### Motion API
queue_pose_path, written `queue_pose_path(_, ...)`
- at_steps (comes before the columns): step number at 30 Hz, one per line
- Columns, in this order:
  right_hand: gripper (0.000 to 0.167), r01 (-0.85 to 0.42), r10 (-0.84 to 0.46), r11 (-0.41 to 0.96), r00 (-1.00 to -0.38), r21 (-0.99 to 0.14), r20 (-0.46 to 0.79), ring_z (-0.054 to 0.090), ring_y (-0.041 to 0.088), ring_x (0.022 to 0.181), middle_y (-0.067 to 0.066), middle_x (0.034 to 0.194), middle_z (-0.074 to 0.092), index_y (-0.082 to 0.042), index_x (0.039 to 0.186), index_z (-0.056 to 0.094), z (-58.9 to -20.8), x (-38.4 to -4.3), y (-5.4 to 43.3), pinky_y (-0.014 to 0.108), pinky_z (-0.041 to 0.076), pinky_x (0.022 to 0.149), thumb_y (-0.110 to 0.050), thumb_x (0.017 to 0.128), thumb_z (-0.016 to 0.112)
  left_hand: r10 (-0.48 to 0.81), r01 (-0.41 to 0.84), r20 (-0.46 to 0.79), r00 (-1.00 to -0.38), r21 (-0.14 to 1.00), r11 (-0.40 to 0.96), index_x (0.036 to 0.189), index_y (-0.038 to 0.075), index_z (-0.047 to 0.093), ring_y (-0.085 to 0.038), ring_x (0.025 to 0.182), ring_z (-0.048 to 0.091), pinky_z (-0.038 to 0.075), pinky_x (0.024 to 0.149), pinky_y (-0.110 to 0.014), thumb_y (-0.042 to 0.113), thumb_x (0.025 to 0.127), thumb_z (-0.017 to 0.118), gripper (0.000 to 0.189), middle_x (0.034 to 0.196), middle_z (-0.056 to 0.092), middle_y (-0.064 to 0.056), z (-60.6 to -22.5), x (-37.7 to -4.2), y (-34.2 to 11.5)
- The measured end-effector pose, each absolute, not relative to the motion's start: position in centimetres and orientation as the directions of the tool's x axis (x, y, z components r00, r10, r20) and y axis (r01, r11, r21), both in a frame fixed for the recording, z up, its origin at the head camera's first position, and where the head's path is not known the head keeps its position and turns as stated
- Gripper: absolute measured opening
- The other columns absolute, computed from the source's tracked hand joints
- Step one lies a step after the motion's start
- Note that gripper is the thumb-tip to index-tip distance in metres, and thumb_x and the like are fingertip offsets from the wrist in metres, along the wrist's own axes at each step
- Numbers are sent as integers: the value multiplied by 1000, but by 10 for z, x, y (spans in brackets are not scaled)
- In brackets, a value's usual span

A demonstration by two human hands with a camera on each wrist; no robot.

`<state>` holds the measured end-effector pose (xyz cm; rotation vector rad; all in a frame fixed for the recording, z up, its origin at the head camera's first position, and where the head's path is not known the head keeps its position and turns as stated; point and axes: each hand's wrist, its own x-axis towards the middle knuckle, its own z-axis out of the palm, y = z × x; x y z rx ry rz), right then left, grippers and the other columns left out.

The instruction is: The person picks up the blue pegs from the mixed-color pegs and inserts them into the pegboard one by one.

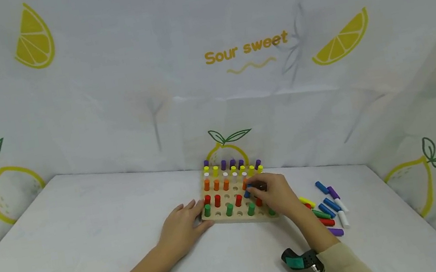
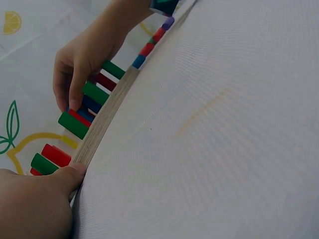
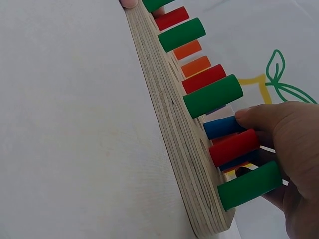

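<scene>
Blue peg (image 3: 222,128) – pinched by the right hand (image 1: 277,193) – is best kept upright, while the left hand (image 1: 179,229) (fingers relaxed) steadies the board (image 3: 174,130).

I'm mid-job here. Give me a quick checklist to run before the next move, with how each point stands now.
1. Board steadied: ok; the left hand holds its near left corner.
2. Peg in hand: ok; the right hand pinches a blue peg.
3. Blue peg fully seated: cannot tell; its depth doesn't show.
4. Right hand clear of the nearest green peg: cannot tell; they overlap in the right wrist view.
5. Front row filled: not ok; it has open holes.
6. Loose pegs within reach: probably ok; they lie right of the board.
</scene>
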<state>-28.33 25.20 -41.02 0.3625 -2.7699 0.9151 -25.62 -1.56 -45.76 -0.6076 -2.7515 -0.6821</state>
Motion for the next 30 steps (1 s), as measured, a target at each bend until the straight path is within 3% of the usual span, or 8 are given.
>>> queue_pose_path(6,19,-270,-147,782,-956,-562,255,68,18,93,4,107,76,-10,110,75,-412,-283,251,38,62,88,-18,93,74,338,450,326,-883,385,806,136,8,64,-31,128,64,46,114,-50,43,88,76,60,134,68,-14,-459,-257,-15)
queue_pose_path(24,19,-277,-160,787,-955,-551,251,62,15,87,3,105,76,-11,110,76,-412,-284,251,34,61,83,-17,92,75,339,455,332,-880,384,804,135,7,64,-32,128,64,47,114,-51,41,88,77,60,134,68,-16,-458,-256,-16)
queue_pose_path(30,21,-256,-158,794,-963,-552,218,62,17,91,4,108,75,-11,113,76,-411,-283,249,38,61,89,-18,93,74,340,454,326,-882,397,798,136,7,64,-32,129,63,46,114,-51,40,89,77,59,135,67,-17,-457,-256,-17)
